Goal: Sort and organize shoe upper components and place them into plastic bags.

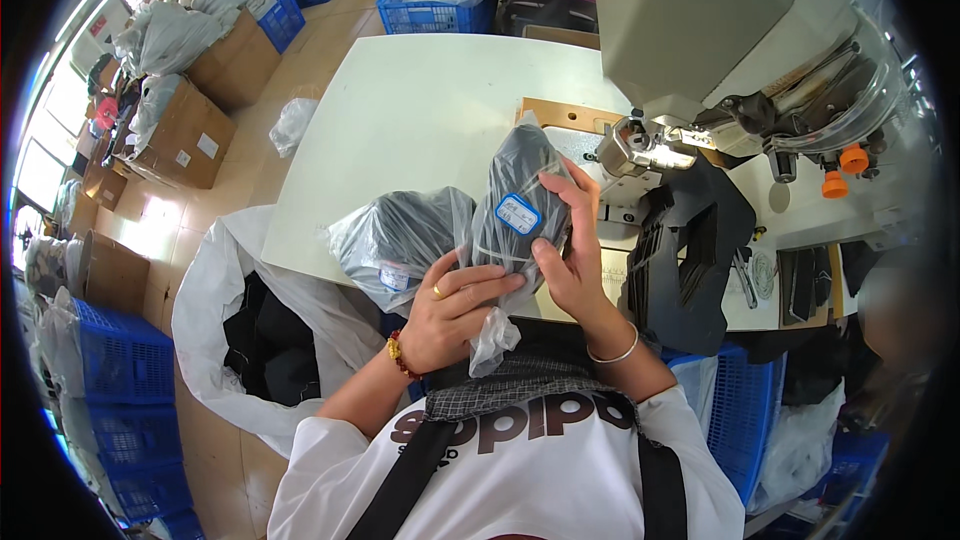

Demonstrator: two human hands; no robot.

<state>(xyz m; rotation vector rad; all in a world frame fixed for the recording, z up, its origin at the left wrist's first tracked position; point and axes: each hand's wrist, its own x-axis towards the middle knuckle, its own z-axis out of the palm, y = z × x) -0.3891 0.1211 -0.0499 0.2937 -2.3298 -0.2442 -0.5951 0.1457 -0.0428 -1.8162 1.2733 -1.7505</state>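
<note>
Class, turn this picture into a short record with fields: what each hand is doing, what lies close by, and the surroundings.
Left hand: fingers closed on the lower part of the held bag, clear with dark contents
Right hand: gripping the same bag's right side, thumb by its blue-bordered label
Beside it: second bag, to the left, also dark-filled
Surface: white table
Upper right: sewing machine
Right: dark cut-out pieces
Lower left: white sack holding black material
Far left: blue crates, cardboard boxes
</note>
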